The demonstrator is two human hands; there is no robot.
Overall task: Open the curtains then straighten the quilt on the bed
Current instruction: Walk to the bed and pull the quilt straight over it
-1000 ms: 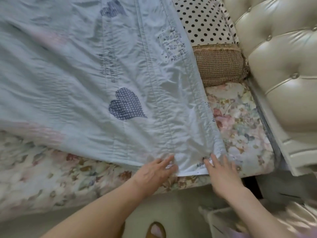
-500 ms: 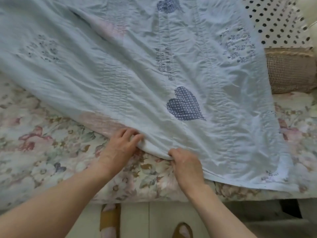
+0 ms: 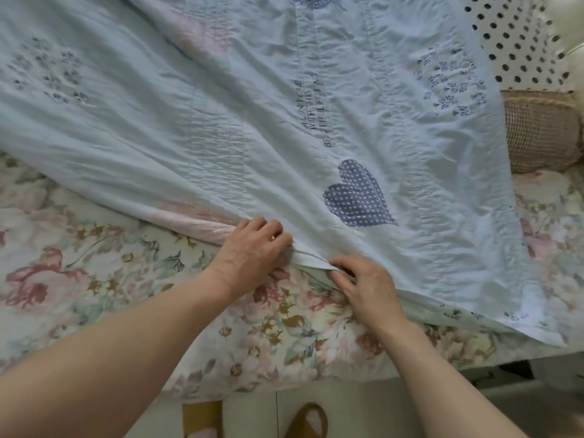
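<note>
Pale blue quilt (image 3: 284, 128) lies skewed; the left hand (image 3: 249, 251) and right hand (image 3: 366, 286) pinch its near edge side by side, likely to tug it square over the bed (image 3: 94, 279).

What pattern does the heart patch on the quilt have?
Dark blue with small white dots, clearest in the head view: heart patch.

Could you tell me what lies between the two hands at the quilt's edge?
In the head view, a bunched fold of the pale blue quilt's edge spans the gap between the left hand and right hand; both grip it.
</note>
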